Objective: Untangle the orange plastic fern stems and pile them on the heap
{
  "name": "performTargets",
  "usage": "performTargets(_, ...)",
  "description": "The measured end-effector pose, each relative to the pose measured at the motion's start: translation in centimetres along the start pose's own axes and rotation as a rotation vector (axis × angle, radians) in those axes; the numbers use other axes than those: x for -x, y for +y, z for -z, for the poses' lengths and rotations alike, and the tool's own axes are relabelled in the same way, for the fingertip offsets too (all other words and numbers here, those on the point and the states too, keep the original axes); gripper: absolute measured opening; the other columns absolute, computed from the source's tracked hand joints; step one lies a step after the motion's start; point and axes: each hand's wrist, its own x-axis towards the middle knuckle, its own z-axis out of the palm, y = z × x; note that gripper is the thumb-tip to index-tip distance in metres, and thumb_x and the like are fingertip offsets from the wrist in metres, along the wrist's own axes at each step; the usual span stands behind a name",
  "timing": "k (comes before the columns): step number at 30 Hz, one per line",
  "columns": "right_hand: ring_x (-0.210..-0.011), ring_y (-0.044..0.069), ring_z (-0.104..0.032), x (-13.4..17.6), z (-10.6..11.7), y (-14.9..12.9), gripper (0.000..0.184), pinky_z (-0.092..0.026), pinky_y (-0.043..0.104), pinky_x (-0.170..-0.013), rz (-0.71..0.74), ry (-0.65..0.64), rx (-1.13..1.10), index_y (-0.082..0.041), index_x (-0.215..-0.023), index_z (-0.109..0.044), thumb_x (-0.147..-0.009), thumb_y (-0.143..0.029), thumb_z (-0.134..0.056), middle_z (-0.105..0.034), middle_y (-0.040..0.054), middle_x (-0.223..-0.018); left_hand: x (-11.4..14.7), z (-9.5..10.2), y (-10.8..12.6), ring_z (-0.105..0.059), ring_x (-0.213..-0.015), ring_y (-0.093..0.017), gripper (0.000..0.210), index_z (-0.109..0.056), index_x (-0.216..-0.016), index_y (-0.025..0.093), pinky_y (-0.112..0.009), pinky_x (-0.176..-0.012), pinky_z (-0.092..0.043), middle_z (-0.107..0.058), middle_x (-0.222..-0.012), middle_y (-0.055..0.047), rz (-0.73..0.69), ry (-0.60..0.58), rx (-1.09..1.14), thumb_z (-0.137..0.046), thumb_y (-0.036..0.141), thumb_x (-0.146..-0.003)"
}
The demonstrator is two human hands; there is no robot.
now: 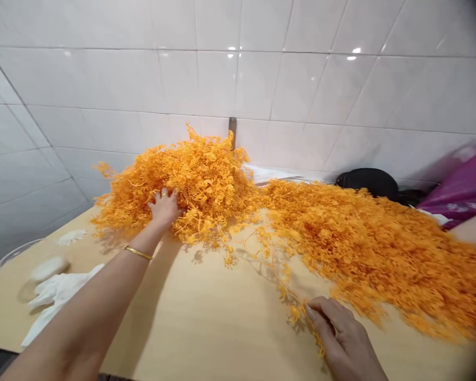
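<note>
My left hand (pixel 165 209) reaches across the table with fingers spread, pressed against the near side of a tall heap of orange dried flower sprigs (pixel 198 180). Its fingertips sink a little into the heap. Low at the right, my right hand (pixel 339 330) pinches the stem of a single orange sprig (pixel 280 278) between thumb and fingers. That sprig slants over the table toward the heap, its far end among loose branchlets. A second, longer pile of the same orange sprigs (pixel 373 238) stretches along the right side.
White gloves (pixel 61 291), a white round object (pixel 49 268) and a white flower-shaped piece (pixel 71 237) lie at the left of the wooden table (pixel 206 317). Behind the right pile are a black object (pixel 367 181) and purple cloth (pixel 464 182) beside another person's arm (pixel 474 230). A tiled wall (pixel 182 79) bounds the back.
</note>
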Motion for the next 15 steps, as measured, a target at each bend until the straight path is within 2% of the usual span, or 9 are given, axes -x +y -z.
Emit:
performTargets(3,-0.065,0.019,-0.051,0.5,0.4,0.4,0.024,-0.039,0.031,-0.063,-0.018,-0.028,0.062,-0.023,-0.068,-0.053,-0.081,-0.034,-0.036,-0.056,0.0033,-0.064,0.5,0.9,-0.6,-0.024,-0.117,-0.036,0.066,-0.030,-0.126,0.021,-0.051,-0.081,-0.034,-0.028,-0.129,-0.018,-0.075,-0.016,-0.018,-0.043,0.054,-0.070)
performTargets(6,-0.073,0.020,-0.052,1.0,0.5,1.0,0.022,-0.039,0.033,-0.068,-0.001,-0.055,0.067,-0.022,-0.079,-0.055,-0.081,-0.034,-0.037,-0.059,0.0052,-0.077,1.4,2.2,-1.2,-0.023,-0.118,-0.034,0.069,-0.027,-0.128,0.020,-0.045,-0.082,-0.035,-0.033,-0.126,-0.016,-0.153,0.005,-0.035,-0.041,0.056,-0.071)
performTargets(9,-0.077,0.020,-0.052,1.3,0.5,1.4,0.023,-0.038,0.033,-0.070,-0.014,-0.082,0.049,-0.022,-0.086,-0.055,-0.082,-0.033,-0.035,-0.059,0.0054,-0.083,3.0,3.6,-1.7,-0.024,-0.117,-0.028,0.057,-0.033,-0.125,0.017,-0.039,-0.086,-0.032,-0.040,-0.121,-0.012,-0.218,0.138,-0.034,-0.029,0.051,-0.079)
performTargets(12,-0.078,0.020,-0.051,1.3,0.7,1.4,0.022,-0.037,0.033,-0.071,-0.045,-0.086,0.017,-0.022,-0.086,-0.055,-0.082,-0.032,-0.036,-0.059,0.0044,-0.082,5.7,5.0,-1.0,-0.028,-0.114,-0.022,0.046,-0.049,-0.108,0.016,-0.033,-0.086,-0.031,-0.047,-0.112,-0.007,-0.194,0.347,0.065,-0.024,0.043,-0.083)
performTargets(13,-0.079,0.019,-0.051,1.1,0.8,1.2,0.022,-0.037,0.033,-0.072,-0.056,-0.077,-0.012,-0.022,-0.087,-0.054,-0.081,-0.033,-0.036,-0.059,0.0043,-0.083,7.0,5.4,-0.2,-0.033,-0.109,-0.021,0.043,-0.054,-0.100,0.015,-0.031,-0.084,-0.032,-0.051,-0.105,-0.006,-0.169,0.375,0.147,-0.026,0.044,-0.082)
performTargets(14,-0.080,0.019,-0.052,0.8,0.9,1.0,0.022,-0.038,0.032,-0.072,-0.062,-0.071,-0.055,-0.021,-0.088,-0.054,-0.081,-0.033,-0.037,-0.059,0.0044,-0.084,8.4,5.7,0.8,-0.041,-0.100,-0.019,0.041,-0.058,-0.087,0.015,-0.028,-0.080,-0.035,-0.055,-0.093,-0.004,-0.156,0.355,0.258,-0.030,0.045,-0.080)
performTargets(15,-0.081,0.019,-0.052,0.3,1.1,0.7,0.023,-0.038,0.032,-0.072,-0.062,-0.065,-0.109,-0.021,-0.089,-0.054,-0.081,-0.033,-0.037,-0.059,0.0046,-0.085,9.8,5.9,2.2,-0.047,-0.086,-0.016,0.038,-0.058,-0.076,0.015,-0.025,-0.073,-0.037,-0.056,-0.080,-0.003,-0.163,0.277,0.418,-0.033,0.045,-0.078)
